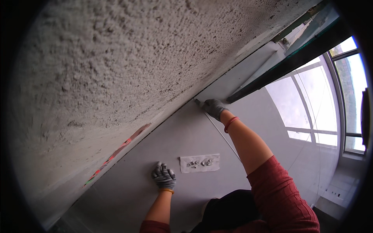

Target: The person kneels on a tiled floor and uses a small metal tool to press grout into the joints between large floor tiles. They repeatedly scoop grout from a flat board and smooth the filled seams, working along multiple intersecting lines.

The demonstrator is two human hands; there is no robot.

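Two gloved hands are raised: the left hand is pressed flat, fingers spread, on the grey panel beside one label; the right hand is closed around a small tool at the seam.

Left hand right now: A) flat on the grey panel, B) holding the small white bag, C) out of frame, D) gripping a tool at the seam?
A: the gloved left hand lies spread on the grey panel, apart from the small white bag.
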